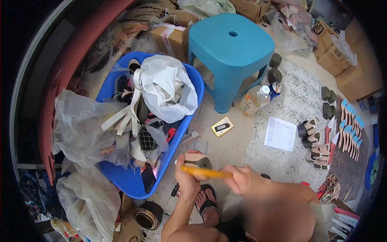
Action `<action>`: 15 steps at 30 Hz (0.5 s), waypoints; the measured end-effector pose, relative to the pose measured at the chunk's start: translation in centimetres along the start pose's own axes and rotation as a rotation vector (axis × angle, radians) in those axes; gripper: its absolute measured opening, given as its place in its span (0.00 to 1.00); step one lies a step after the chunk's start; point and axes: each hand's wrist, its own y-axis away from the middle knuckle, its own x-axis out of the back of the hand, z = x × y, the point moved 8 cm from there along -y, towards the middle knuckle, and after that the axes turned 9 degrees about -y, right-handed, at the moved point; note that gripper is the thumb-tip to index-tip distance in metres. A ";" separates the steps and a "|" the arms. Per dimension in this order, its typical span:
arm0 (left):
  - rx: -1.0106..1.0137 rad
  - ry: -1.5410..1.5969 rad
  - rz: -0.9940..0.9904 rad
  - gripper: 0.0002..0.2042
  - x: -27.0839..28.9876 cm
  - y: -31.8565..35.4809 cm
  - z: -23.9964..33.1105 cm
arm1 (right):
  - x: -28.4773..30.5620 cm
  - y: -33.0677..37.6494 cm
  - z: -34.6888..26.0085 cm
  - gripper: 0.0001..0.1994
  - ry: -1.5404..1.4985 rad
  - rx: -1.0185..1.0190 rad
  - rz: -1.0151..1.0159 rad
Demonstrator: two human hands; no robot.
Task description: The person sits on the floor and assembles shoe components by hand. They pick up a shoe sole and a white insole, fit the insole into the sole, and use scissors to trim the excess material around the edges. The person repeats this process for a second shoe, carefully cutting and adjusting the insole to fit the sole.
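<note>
Low in the middle of the head view, my left hand (pixel 188 180) is wrapped around a shoe (pixel 198 162) with beige and dark olive parts. Fingers closed, my right hand (pixel 243 179) grips a yellow-orange stick-shaped tool (pixel 205 172). That tool is smeared by motion and crosses in front of the shoe toward my left hand. I cannot tell its working end, nor whether it touches the shoe. A sandalled foot (pixel 207 199) is on the floor just below the shoe.
A blue tub (pixel 169 155) of scraps and plastic bags stands at left. A teal stool (pixel 229 40) is ahead, with a bottle (pixel 254 103) beside it. A paper sheet (pixel 279 134), several sandals (pixel 319 151) and a dark round can (pixel 148 215) are around me.
</note>
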 end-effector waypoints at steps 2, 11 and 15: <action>0.046 0.071 0.018 0.19 0.1 0.3 -0.4 | -0.2 0.2 0.4 0.10 -0.002 0.016 0.019; 0.134 0.154 0.027 0.20 0.8 -0.7 -1.4 | -0.4 1.4 0.8 0.08 -0.069 0.138 0.105; 0.071 0.117 0.012 0.21 0.3 -0.7 -0.4 | 1.5 0.4 1.5 0.08 -0.072 0.028 0.163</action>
